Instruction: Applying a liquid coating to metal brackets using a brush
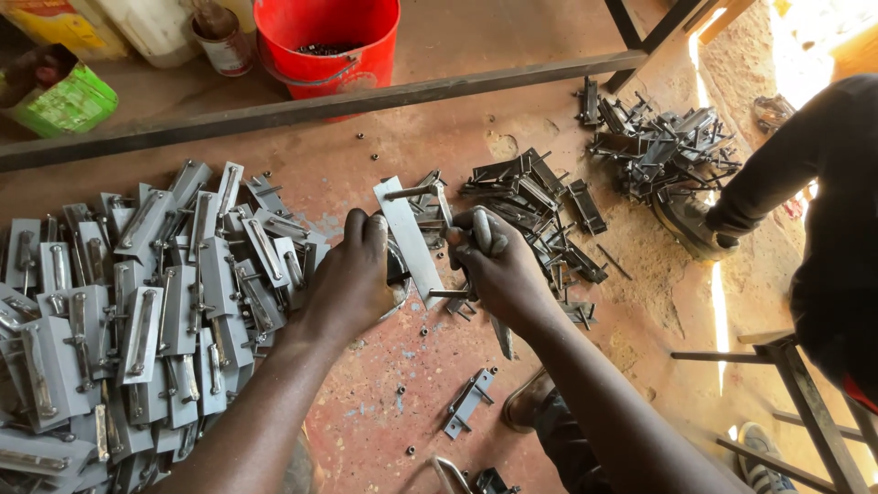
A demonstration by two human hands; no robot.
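Note:
My left hand [352,274] grips a flat grey metal latch plate [409,233] that stands tilted between both hands, with a bolt sticking out near its top. My right hand [498,265] is closed around a slim metal tool [485,233] and presses it against the plate's right edge, where a short rod pokes out. Both hands hover over a reddish, dusty floor [384,393].
A big heap of finished grey latch plates [137,311] lies at left. Darker loose parts [540,206] and another pile [663,146] lie at right, near another person's dark sleeve [786,174]. A red bucket [325,41] stands behind a steel bar [320,105]. Nuts dot the floor.

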